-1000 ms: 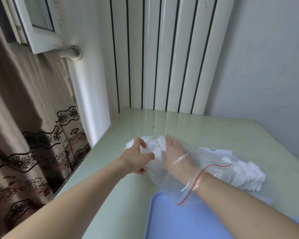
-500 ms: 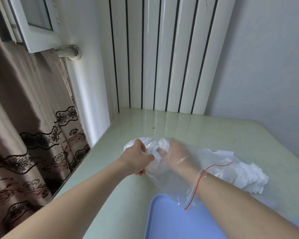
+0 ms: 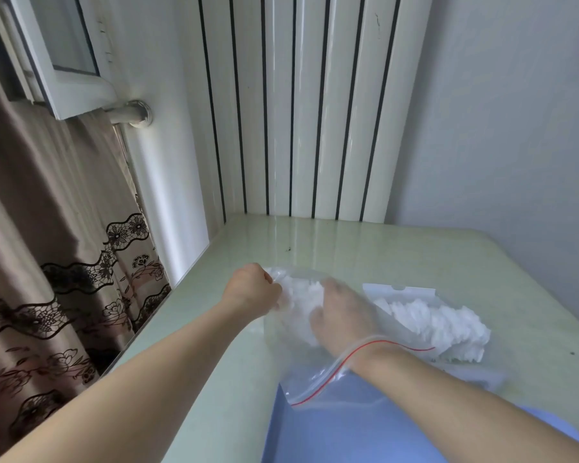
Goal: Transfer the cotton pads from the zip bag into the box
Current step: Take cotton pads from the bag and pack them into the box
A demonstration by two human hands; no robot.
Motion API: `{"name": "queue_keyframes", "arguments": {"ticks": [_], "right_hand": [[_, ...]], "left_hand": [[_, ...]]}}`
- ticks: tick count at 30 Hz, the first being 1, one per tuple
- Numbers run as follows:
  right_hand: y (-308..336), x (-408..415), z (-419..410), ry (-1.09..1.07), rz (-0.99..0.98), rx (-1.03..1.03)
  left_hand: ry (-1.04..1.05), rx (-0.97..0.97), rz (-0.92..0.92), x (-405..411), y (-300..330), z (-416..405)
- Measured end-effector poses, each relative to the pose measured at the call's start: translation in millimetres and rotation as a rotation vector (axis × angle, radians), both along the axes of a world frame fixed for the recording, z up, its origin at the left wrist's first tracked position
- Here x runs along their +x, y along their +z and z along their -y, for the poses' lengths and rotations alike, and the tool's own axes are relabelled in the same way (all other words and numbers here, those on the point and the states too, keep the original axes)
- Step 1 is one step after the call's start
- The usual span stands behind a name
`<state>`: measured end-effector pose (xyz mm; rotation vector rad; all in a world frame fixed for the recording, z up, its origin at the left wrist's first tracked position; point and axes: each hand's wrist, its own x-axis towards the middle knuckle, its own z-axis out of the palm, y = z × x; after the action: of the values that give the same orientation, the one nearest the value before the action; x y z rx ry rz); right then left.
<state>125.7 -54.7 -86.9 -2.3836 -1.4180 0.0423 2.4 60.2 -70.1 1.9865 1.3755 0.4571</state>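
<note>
The clear zip bag (image 3: 318, 369) with a red seal line lies on the pale green table (image 3: 415, 255), its open mouth around the right wrist. White cotton pads (image 3: 301, 295) sit bunched at its far end. The right hand (image 3: 343, 312) is inside the bag, fingers curled over the pads there; how firmly it holds them I cannot tell through the plastic. The left hand (image 3: 253, 290) grips the bag's far corner with curled fingers. A second heap of cotton pads (image 3: 448, 324) lies to the right in a clear box (image 3: 400, 290). A blue tray (image 3: 331, 436) sits nearest the person, under the bag's mouth.
</note>
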Motion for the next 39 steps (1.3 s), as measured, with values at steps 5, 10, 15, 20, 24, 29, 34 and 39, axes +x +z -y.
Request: {"name": "queue_keyframes", "arguments": {"ticks": [5, 10, 15, 20, 24, 29, 34, 39], "right_hand": [[12, -6, 12, 0.179, 0.411, -0.047], [14, -12, 36, 0.219, -0.036, 0.05], [40, -17, 72, 0.192, -0.458, 0.102], [57, 15, 99, 0.124, -0.918, 0.05], [67, 53, 119, 0.102, -1.111, 0.006], [81, 76, 136, 0.162, -1.334, 0.111], [78, 66, 142, 0.183, -1.375, 0.233], [73, 60, 142, 0.175, -1.535, 0.338]], "left_hand": [[0.009, -0.047, -0.009, -6, 6, -2], [0.07, -0.06, 0.033, -15, 14, -9], [0.165, -0.026, 0.036, -26, 18, -17], [0.126, -0.065, -0.054, -35, 11, -15], [0.052, 0.116, -0.407, -42, 24, -9], [-0.18, 0.49, -0.274, -19, 68, 27], [-0.543, -0.02, 0.086, 20, 87, 117], [-0.536, -0.13, 0.24, 32, 76, 133]]}}
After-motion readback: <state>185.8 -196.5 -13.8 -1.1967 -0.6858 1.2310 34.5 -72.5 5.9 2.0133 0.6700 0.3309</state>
